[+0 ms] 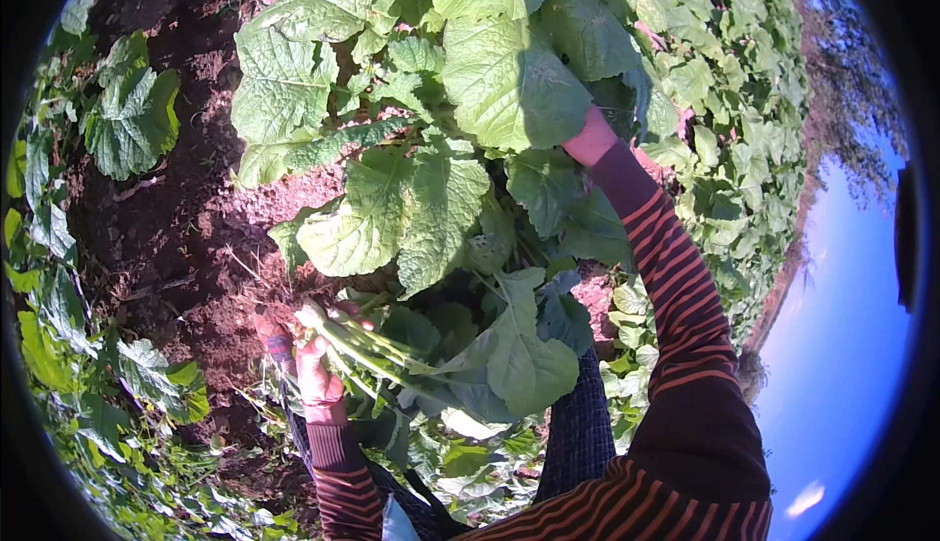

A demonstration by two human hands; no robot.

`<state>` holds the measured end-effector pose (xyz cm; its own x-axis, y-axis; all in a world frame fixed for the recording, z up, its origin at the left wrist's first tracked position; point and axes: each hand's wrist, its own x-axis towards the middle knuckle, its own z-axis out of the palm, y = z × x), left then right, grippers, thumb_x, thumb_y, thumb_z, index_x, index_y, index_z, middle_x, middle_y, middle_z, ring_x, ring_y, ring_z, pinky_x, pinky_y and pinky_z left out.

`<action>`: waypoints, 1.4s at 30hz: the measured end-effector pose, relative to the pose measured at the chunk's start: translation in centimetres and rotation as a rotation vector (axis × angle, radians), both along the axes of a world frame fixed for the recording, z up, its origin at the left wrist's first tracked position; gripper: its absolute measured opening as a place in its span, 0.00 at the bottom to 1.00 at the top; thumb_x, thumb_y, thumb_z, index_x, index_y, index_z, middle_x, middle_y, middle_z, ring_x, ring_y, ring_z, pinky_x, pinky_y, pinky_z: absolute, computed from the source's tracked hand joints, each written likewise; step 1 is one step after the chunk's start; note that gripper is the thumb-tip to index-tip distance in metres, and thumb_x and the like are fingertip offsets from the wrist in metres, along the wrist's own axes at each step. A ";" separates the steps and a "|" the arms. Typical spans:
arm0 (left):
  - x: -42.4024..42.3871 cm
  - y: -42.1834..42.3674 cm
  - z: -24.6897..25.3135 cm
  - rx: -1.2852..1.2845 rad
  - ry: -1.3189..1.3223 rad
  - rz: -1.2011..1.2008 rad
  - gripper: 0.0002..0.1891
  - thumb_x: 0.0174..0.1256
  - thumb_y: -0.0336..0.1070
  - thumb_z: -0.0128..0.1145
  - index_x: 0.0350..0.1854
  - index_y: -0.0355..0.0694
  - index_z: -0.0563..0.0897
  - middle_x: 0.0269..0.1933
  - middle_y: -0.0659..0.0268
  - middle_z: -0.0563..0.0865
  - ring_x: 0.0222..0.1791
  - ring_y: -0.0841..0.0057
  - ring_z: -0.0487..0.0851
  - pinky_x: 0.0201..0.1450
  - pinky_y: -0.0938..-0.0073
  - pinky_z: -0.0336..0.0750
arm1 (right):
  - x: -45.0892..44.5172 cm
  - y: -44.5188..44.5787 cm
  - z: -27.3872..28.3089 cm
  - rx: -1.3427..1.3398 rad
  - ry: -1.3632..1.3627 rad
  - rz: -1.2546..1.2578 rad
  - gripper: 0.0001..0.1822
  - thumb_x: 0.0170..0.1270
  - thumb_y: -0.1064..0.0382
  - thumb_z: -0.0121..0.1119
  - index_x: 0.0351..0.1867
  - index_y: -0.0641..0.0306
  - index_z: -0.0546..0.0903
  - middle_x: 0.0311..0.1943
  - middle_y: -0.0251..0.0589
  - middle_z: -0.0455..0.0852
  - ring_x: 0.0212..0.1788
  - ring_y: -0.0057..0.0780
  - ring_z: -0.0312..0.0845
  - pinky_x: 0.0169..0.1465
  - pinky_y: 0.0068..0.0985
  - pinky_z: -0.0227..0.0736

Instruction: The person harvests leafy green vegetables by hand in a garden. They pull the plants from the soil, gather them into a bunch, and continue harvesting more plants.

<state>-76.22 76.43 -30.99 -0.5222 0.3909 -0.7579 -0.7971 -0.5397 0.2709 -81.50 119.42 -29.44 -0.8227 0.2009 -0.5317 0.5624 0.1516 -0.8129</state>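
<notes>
My left hand [320,376] is closed around the pale stems of a pulled leafy green plant [367,346], whose root end points up and left. Its broad leaves [527,354] spread to the right, over my legs. Farther up, my right hand [592,138] reaches in among large leaves of a growing plant. One big rounded leaf [488,82] covers its fingers, so their grip is hidden. Other wrinkled green leaves [444,199] of the standing plants lie between my two hands.
Bare reddish soil [169,232] runs along the left, with dry stalks on it. Another row of leafy plants [132,111] borders it at far left. Dense crop [734,100] fills the right side. My trouser leg [580,431] and a shoe [270,326] show below.
</notes>
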 end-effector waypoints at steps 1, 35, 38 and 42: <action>-0.1 -0.3 0.2 -0.017 0.008 0.003 0.26 0.47 0.39 0.62 0.48 0.32 0.72 0.46 0.48 0.77 0.40 0.56 0.81 0.44 0.60 0.78 | 1.6 -0.7 0.1 0.150 -0.171 0.167 0.09 0.55 0.69 0.56 0.38 0.64 0.79 0.37 0.36 0.82 0.41 0.25 0.78 0.44 0.23 0.72; 0.4 0.0 0.2 0.055 0.026 0.010 0.23 0.49 0.35 0.60 0.49 0.37 0.72 0.44 0.53 0.79 0.40 0.58 0.80 0.45 0.61 0.77 | 22.5 -9.1 -6.5 0.629 -0.797 0.801 0.14 0.50 0.55 0.52 0.33 0.60 0.81 0.32 0.51 0.82 0.35 0.47 0.78 0.40 0.38 0.73; 0.9 -1.1 -0.4 0.044 0.059 -0.060 0.24 0.49 0.39 0.61 0.49 0.35 0.72 0.45 0.53 0.78 0.41 0.60 0.80 0.46 0.63 0.76 | 26.9 -10.4 -2.3 0.538 -0.779 0.685 0.10 0.48 0.62 0.54 0.29 0.64 0.80 0.30 0.50 0.82 0.35 0.48 0.78 0.42 0.37 0.73; 2.3 -2.9 1.8 -0.046 0.111 -0.046 0.25 0.50 0.39 0.62 0.51 0.36 0.71 0.46 0.56 0.78 0.43 0.63 0.79 0.49 0.65 0.74 | 28.1 -8.7 8.3 0.378 -0.719 0.515 0.12 0.45 0.57 0.62 0.29 0.62 0.80 0.27 0.45 0.81 0.31 0.40 0.78 0.38 0.33 0.72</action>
<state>-73.94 73.56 -29.22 -0.5860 0.3827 -0.7142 -0.7846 -0.4880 0.3823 -53.41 110.76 -21.11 -0.3608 0.1675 -0.9175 0.6983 0.7006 -0.1467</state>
